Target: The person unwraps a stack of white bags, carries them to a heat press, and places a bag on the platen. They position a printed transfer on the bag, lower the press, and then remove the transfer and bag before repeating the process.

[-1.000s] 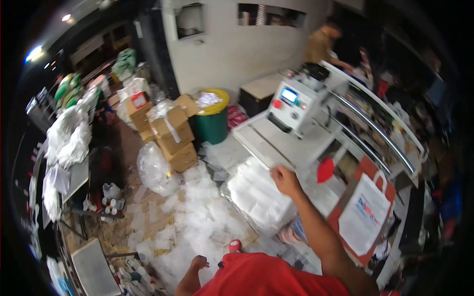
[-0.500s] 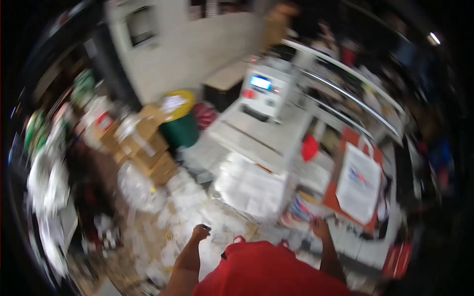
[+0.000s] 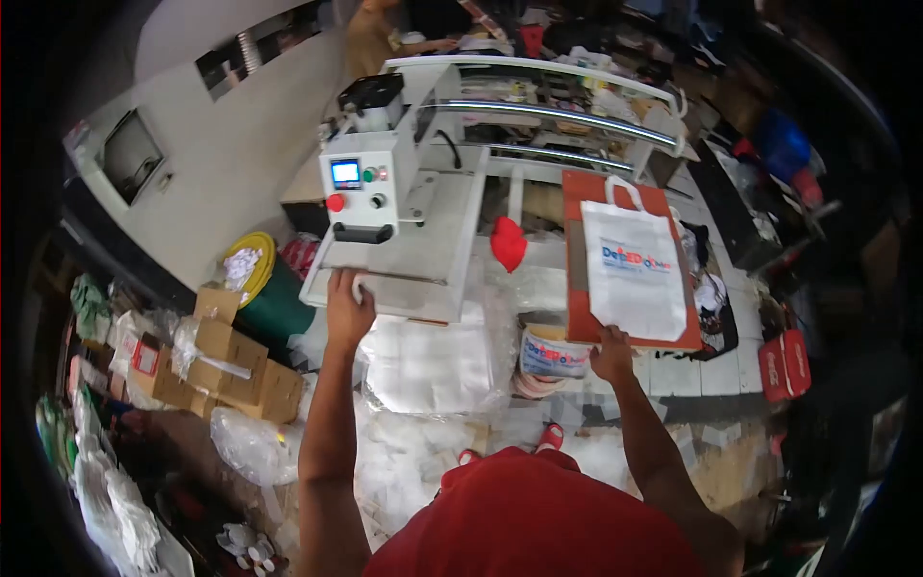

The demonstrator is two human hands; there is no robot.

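Note:
My left hand (image 3: 350,306) is over the front left of the heat press's white bed (image 3: 437,245). Its fingers are curled, with a small white bit showing at them that is too small to name. A white tote bag (image 3: 635,274) with blue and red printed lettering lies flat on a reddish-brown board (image 3: 575,216), its handle toward the back. At the bag's lower edge, my right hand (image 3: 611,354) has its fingers closed on the hem. The white heat press head (image 3: 370,178) has a lit blue screen, a red button and a black handle.
Below the bed sits a plastic-wrapped white stack (image 3: 433,370). More printed bags (image 3: 553,354) lie under the board. Cardboard boxes (image 3: 229,370) and a green bin (image 3: 274,308) stand left. Red cloth (image 3: 509,244) hangs between the stations. Another person (image 3: 373,38) works at the back.
The view has turned and steadied. My left hand has come up to the press bed, and my right hand has reached the lower edge of the tote bag.

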